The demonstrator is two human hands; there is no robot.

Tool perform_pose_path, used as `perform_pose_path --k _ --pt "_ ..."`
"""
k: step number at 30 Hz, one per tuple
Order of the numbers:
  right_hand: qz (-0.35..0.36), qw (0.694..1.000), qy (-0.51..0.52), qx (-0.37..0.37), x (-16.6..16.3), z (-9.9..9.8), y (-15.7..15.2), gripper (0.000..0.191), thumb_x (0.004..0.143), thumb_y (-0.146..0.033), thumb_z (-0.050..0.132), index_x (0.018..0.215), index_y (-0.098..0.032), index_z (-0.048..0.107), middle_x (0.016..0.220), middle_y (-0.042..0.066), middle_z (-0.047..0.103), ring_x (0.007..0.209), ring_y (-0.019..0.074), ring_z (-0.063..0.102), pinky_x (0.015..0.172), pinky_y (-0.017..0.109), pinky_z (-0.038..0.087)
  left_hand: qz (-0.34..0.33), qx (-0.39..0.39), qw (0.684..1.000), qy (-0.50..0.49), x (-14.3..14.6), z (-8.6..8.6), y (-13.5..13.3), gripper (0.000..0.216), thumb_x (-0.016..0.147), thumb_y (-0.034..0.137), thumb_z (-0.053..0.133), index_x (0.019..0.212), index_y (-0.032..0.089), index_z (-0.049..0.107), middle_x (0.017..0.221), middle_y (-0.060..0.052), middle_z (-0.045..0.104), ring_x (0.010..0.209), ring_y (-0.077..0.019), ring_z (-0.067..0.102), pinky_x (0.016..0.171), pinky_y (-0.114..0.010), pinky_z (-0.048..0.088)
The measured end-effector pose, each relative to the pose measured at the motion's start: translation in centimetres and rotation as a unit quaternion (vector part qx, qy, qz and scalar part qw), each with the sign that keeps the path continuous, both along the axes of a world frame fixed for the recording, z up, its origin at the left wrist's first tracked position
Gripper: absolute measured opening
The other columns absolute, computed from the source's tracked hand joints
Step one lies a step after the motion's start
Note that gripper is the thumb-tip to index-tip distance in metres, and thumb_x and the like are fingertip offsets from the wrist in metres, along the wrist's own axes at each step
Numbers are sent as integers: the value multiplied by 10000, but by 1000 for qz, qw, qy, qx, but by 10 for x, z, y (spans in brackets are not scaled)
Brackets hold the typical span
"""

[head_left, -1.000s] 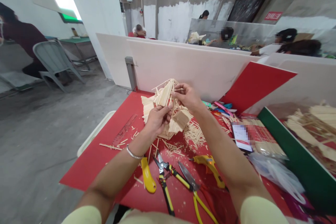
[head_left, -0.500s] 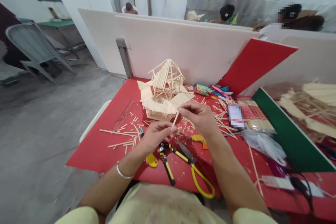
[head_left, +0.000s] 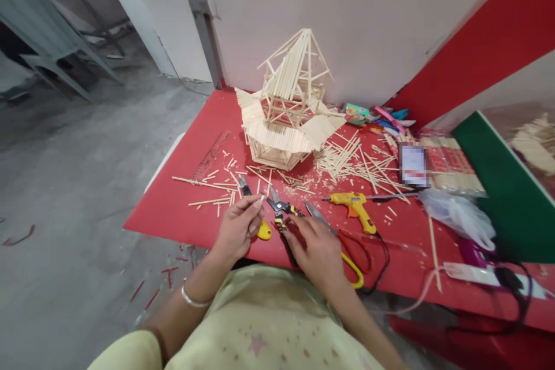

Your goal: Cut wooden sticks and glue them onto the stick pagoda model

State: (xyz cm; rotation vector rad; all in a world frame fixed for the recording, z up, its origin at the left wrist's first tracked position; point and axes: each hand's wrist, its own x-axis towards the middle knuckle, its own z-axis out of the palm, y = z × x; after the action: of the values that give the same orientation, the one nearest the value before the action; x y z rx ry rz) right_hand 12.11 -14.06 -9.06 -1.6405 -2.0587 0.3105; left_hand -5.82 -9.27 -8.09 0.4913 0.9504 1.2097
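Pinched between the thumb and fingers of my left hand (head_left: 240, 224) is a thin wooden stick, mostly hidden, with its pale end showing. My right hand (head_left: 318, 248) reaches over the yellow-and-black handles of the cutting pliers (head_left: 277, 208), thumb and fingers apart; whether it touches them is hard to tell. The pliers lie on the red table with their jaws pointing away from me. Beyond both hands stands a tiered model building (head_left: 284, 110) made of wooden sticks, with slatted roof panels and an open-framed pointed top.
A yellow glue gun (head_left: 353, 205) lies right of my hands, near yellow-handled scissors (head_left: 353, 272). A yellow-handled cutter (head_left: 263, 230) lies beside my left hand. Loose sticks (head_left: 342, 156) and a clear ruler (head_left: 212, 153) are scattered about. A plastic bag (head_left: 459, 214) sits at right, by a green board (head_left: 498, 185).
My view has tilted down. Both hands have drawn back from the model's lower roof. My left hand keeps a stick, while my right has let go and moved to the pliers' handles.
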Motion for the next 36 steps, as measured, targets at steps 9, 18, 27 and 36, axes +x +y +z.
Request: perform_pose_path --k 9,18,27,36 --pt "89 992 -91 -20 -62 1 21 411 909 -390 464 1270 -205 531 1094 131 625 955 265 575 780 379 450 15 -10 1000 12 -21 -13 -11 283 738 349 715 950 170 664 719 4 627 364 2 314 337 -153 220" --pt "26 1000 -5 -15 -53 -25 35 511 898 -286 440 1400 -205 389 1065 131 623 973 267 587 834 404 460 56 -3 998 31 -39 -12 -12 293 725 370 727 914 148 693 670 1 602 375 7 305 339 -140 212" --pt "54 990 130 -21 -27 13 20 484 888 -305 503 1363 -261 420 1260 89 583 1129 251 564 943 409 465 40 3 998 42 -32 -15 -4 281 743 365 721 927 154 689 670 -5 624 396 -13 350 350 -157 226" --pt "109 991 42 61 -15 2 16 506 886 -239 544 1382 -245 445 1087 86 626 966 221 573 839 364 465 18 35 999 32 -28 -12 -5 198 799 329 669 789 132 656 668 -7 616 374 5 301 349 -155 186"
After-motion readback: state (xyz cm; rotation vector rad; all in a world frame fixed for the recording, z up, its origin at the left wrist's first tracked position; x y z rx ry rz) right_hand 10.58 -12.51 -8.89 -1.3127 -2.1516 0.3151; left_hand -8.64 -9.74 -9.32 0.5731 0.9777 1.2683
